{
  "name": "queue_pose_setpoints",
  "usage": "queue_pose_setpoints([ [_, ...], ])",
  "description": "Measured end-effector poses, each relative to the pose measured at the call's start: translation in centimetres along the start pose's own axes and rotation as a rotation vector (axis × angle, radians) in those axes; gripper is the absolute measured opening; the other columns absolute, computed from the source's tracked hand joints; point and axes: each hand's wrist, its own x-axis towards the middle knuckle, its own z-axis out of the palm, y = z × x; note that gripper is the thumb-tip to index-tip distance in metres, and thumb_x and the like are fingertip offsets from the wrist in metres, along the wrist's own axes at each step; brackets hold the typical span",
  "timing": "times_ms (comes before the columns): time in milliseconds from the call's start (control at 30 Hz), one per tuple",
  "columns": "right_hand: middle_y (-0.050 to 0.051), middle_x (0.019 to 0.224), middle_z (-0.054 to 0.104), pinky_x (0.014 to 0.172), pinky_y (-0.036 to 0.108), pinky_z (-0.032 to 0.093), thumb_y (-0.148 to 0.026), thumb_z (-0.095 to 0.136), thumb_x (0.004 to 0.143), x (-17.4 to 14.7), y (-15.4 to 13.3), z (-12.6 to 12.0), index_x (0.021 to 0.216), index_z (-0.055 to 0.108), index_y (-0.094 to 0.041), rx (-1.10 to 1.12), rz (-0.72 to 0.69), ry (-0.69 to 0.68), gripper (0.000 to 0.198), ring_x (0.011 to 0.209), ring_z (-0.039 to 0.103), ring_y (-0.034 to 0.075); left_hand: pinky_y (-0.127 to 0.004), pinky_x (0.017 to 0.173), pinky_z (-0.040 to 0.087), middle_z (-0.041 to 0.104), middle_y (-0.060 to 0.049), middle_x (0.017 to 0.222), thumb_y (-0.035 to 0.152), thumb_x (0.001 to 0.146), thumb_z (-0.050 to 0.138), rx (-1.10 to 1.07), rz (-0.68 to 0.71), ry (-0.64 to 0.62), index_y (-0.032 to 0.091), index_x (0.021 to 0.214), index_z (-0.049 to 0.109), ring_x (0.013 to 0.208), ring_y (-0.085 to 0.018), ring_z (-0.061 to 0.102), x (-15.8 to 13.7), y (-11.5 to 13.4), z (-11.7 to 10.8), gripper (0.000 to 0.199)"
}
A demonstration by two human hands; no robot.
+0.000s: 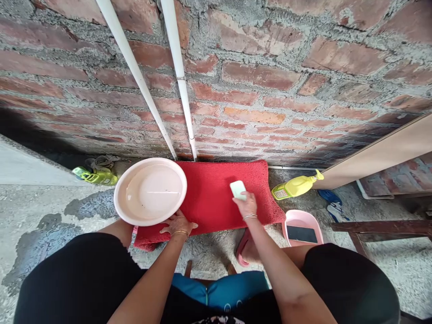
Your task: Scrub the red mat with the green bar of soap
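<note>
A red textured mat (205, 193) is spread out low in front of me, against the brick wall. My right hand (248, 206) is closed on a pale green, rounded rectangular block (238, 190) over the mat's right half; whether it is soap or a sponge I cannot tell. With fingers spread, my left hand (178, 224) lies on the mat's front edge, just beside a pale pink basin (119, 204). The basin rests over the mat's left end, with some clear liquid inside.
A yellow spray bottle (293, 187) lies right of the mat, above a small pink tub (286, 225) with a dark flat item inside. Left of the basin is a yellow-green bottle (97, 176). Two white pipes (184, 96) run down the wall. Wet patches (50, 243) mark the floor.
</note>
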Motion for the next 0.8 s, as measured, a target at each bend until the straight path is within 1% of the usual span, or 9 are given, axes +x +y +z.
queue_pose_setpoints([
  [67,0.003,0.098,0.059,0.085,0.036,0.045,-0.043,0.076,0.065,-2.2,-4.3,3.0,0.097,0.065,-0.023,-0.037,-0.206,-0.198,0.04,0.09,0.057,0.022,-0.075,0.089,0.036,0.022,-0.034,0.152,0.058,0.054,0.078,0.002,-0.001,-0.017,0.013,0.151,0.023,0.138,-0.056,0.02,0.0,0.0,0.0,0.12],
  [167,0.004,0.104,0.058,0.09,0.036,0.042,-0.039,0.077,0.068,-5.0,-9.8,6.0,0.102,0.065,-0.027,-0.158,-0.454,-0.393,0.038,0.097,0.054,0.022,-0.077,0.089,0.034,0.021,-0.034,0.152,0.059,0.055,0.078,0.005,-0.012,-0.036,0.013,0.151,0.022,0.138,-0.056,0.018,0.0,0.2,-0.2,0.121],
  [233,0.005,0.107,0.058,0.091,0.036,0.04,-0.038,0.077,0.07,-5.8,-11.7,6.8,0.104,0.065,-0.027,-0.221,-0.516,-0.455,0.038,0.099,0.053,0.023,-0.076,0.089,0.034,0.022,-0.034,0.152,0.059,0.055,0.079,0.007,-0.02,-0.039,0.012,0.152,0.02,0.138,-0.057,0.017,-0.1,0.3,-0.4,0.123],
  [300,0.005,0.109,0.057,0.091,0.037,0.039,-0.038,0.076,0.071,-5.3,-11.6,6.6,0.105,0.065,-0.027,-0.246,-0.505,-0.464,0.038,0.1,0.052,0.023,-0.076,0.09,0.034,0.022,-0.035,0.152,0.058,0.055,0.079,0.01,-0.021,-0.043,0.011,0.151,0.021,0.138,-0.057,0.018,-0.1,0.3,-0.5,0.122],
  [367,0.006,0.109,0.057,0.09,0.036,0.04,-0.038,0.077,0.07,-3.8,-9.5,5.6,0.104,0.065,-0.026,-0.234,-0.442,-0.425,0.038,0.1,0.053,0.023,-0.076,0.09,0.034,0.021,-0.035,0.152,0.056,0.056,0.079,0.014,-0.02,-0.044,0.011,0.151,0.022,0.138,-0.057,0.018,-0.1,0.3,-0.5,0.119],
  [433,0.005,0.106,0.058,0.089,0.035,0.041,-0.038,0.077,0.068,-1.9,-5.9,3.6,0.102,0.066,-0.025,-0.194,-0.343,-0.343,0.039,0.096,0.054,0.022,-0.076,0.09,0.033,0.02,-0.035,0.152,0.056,0.057,0.079,0.013,-0.016,-0.04,0.012,0.15,0.022,0.138,-0.057,0.019,-0.1,0.3,-0.5,0.118],
  [633,0.007,0.101,0.057,0.084,0.038,0.045,-0.044,0.073,0.066,2.4,6.4,-5.4,0.097,0.065,-0.021,-0.118,0.139,-0.031,0.04,0.091,0.058,0.024,-0.076,0.089,0.034,0.021,-0.035,0.152,0.056,0.058,0.078,0.008,-0.004,-0.038,0.012,0.151,0.022,0.137,-0.057,0.02,0.0,0.1,-0.3,0.117],
  [733,0.01,0.097,0.058,0.083,0.041,0.045,-0.046,0.072,0.064,3.0,9.4,-8.5,0.09,0.064,-0.02,-0.154,0.416,0.082,0.038,0.094,0.058,0.029,-0.075,0.089,0.036,0.023,-0.034,0.151,0.055,0.057,0.078,0.009,-0.004,-0.023,0.013,0.151,0.022,0.137,-0.056,0.022,0.0,0.1,-0.2,0.117],
  [800,0.01,0.096,0.058,0.084,0.042,0.045,-0.045,0.072,0.063,3.0,9.5,-8.8,0.088,0.062,-0.02,-0.159,0.475,0.134,0.037,0.096,0.056,0.03,-0.074,0.089,0.038,0.024,-0.034,0.152,0.056,0.056,0.078,0.009,-0.008,-0.019,0.014,0.15,0.024,0.137,-0.056,0.022,0.0,0.1,-0.3,0.117],
])
